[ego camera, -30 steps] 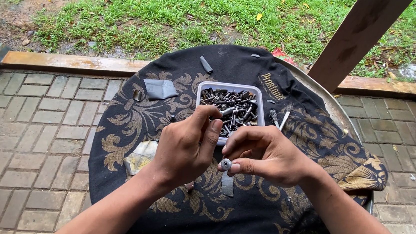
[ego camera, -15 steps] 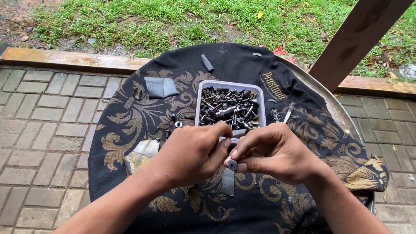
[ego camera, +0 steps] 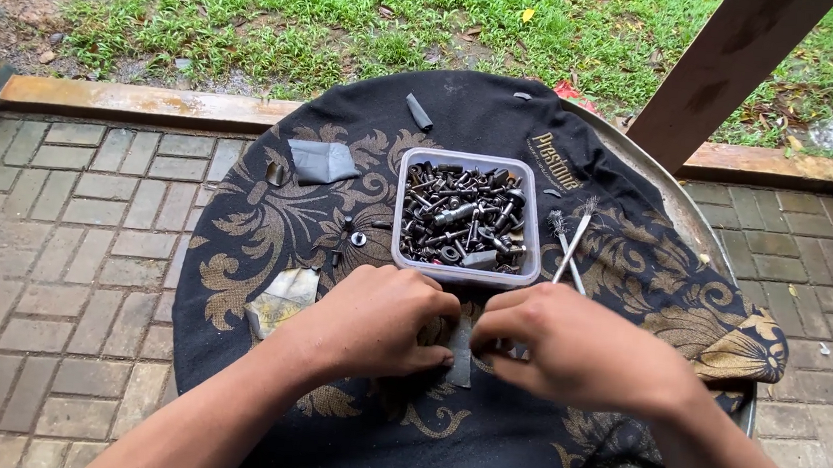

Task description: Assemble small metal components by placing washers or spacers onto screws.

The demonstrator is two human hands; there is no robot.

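Hands meet over a black, gold-patterned cloth (ego camera: 265, 241) just below a clear tub of dark bolts (ego camera: 468, 218), left hand (ego camera: 374, 321) and right hand (ego camera: 572, 350) with fingertips pinched on a small grey strip (ego camera: 460, 353) between them.

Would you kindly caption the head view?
Both hands meet over a black cloth beside a tub of bolts.

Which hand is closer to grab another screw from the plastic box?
Probably the left hand. Its knuckles lie just below the near edge of the clear box of bolts, almost touching it. The right hand sits slightly farther off, nearer the two small brushes. Both hands pinch something small, hidden between them.
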